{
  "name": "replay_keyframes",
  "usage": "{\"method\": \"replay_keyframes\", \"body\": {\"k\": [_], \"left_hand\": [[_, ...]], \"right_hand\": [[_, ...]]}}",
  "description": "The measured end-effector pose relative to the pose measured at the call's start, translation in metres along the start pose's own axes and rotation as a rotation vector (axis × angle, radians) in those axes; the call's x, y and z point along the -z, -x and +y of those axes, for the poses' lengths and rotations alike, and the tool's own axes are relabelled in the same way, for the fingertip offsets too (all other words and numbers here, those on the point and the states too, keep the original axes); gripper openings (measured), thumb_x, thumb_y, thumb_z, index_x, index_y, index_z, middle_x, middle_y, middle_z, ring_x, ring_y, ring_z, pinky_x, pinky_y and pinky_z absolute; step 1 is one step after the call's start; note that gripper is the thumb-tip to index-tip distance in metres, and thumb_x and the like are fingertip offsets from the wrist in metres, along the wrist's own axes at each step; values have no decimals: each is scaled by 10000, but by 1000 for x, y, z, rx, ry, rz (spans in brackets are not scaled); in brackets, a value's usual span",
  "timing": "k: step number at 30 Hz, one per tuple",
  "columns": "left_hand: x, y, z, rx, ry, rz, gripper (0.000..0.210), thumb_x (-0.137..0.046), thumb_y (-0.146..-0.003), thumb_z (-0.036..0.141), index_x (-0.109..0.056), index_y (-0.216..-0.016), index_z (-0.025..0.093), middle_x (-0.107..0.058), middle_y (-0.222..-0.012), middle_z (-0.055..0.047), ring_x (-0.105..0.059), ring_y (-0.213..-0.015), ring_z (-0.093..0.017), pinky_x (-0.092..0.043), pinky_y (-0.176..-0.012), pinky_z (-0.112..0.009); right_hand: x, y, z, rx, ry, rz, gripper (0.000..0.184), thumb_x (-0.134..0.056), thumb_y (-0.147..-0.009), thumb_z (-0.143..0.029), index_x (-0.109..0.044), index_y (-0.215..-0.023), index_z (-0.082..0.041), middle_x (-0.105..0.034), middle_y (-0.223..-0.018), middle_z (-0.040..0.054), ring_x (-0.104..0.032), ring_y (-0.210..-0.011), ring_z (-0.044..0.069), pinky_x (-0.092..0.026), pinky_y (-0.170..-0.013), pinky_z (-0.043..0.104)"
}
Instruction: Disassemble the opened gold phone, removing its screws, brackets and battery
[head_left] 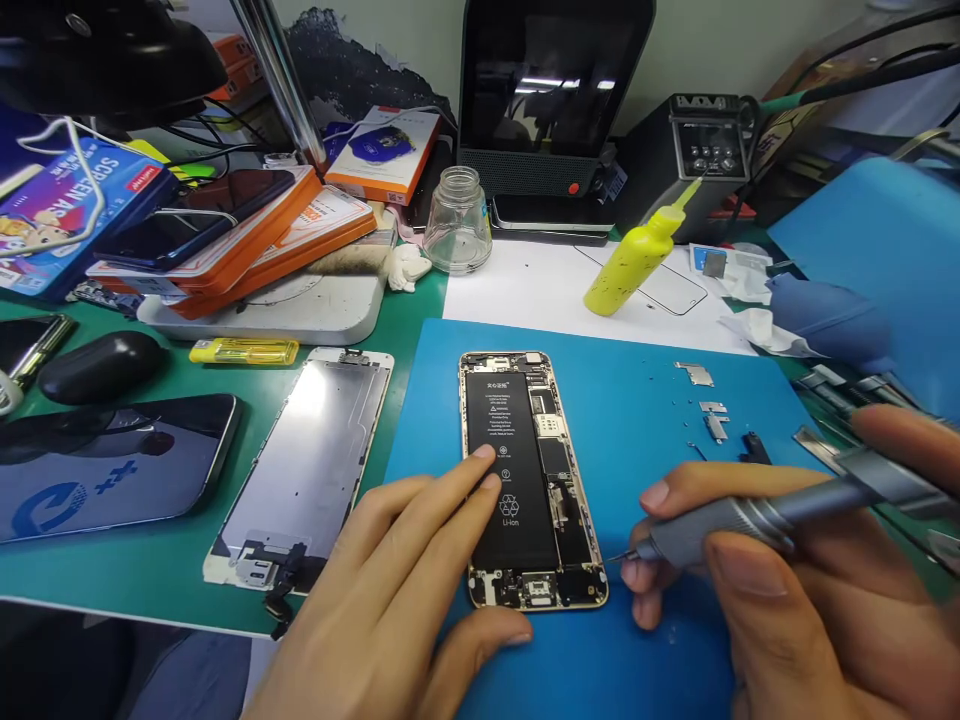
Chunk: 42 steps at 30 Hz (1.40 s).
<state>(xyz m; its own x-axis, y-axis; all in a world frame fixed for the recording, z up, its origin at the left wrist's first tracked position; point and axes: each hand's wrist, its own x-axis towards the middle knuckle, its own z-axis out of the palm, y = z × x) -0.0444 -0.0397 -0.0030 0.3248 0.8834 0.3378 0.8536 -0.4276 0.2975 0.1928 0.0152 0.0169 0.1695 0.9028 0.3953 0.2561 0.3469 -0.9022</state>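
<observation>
The right hand (765, 590) pinches a slim grey screwdriver (757, 520) between thumb and fingers, closed firmly around its barrel, with the fine tip pointing left and hovering just beside the lower right edge of an opened phone (529, 480). The left hand (405, 600) holds nothing; its fingers are spread flat, two fingertips resting on the phone's black battery (510, 450) and the thumb pressed against the bottom edge of the gold frame, steadying it. The phone lies face up without its screen, in the middle of a blue mat (637, 400), circuit parts exposed down its right side. To the right of the phone, on the mat, sit several small metal shields (709, 410) and tiny loose parts, well apart from the screwdriver tip. To the left, on a green mat (405, 310), lies the detached screen panel (307, 460) face down, and beyond it a dark phone (97, 465) with a blue logo. Behind that are a yellow lighter (244, 351), a black oval case (101, 365), and a stack of orange boxes (247, 240). Further back stand a glass jar (457, 220), a tilted yellow squeeze bottle (637, 260), a dark monitor (551, 90) and a soldering station (709, 140). More tools (840, 390) lie at the right edge, partly hidden by the right hand.
</observation>
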Motion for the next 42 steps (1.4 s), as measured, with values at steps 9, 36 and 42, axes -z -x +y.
{"method": "replay_keyframes", "body": {"k": [9,36,42], "left_hand": [[-2,-3,1,38,40,0,637,-583,-1223,382,-384,-1798,192,-558,-1821,-1,-631,-1520,-221,-636,-1208,-290],[-12,-18,-4,-51,-30,44,562,-549,-1233,419,-491,-1716,138,-614,-1775,-51,-725,-1350,-236,-683,-1140,-311],[-16,-13,-3,-40,-56,44,543,-560,-1228,360,-517,-1712,118,-557,-1816,-24,-706,-1364,-252,-703,-1118,-344]], "right_hand": [[-6,-22,-7,6,-68,-154,505,-784,-1091,-236,-647,-1541,-419,-779,-982,-15,-708,-525,138,-598,-378,239],[-18,8,1,195,-1,-240,644,-809,-1041,-130,-634,-1616,-363,-825,-1169,71,-727,-634,142,-688,-553,271],[-17,10,7,194,93,-261,659,-816,-1044,-137,-651,-1623,-405,-834,-1226,51,-743,-658,125,-664,-542,227]]}}
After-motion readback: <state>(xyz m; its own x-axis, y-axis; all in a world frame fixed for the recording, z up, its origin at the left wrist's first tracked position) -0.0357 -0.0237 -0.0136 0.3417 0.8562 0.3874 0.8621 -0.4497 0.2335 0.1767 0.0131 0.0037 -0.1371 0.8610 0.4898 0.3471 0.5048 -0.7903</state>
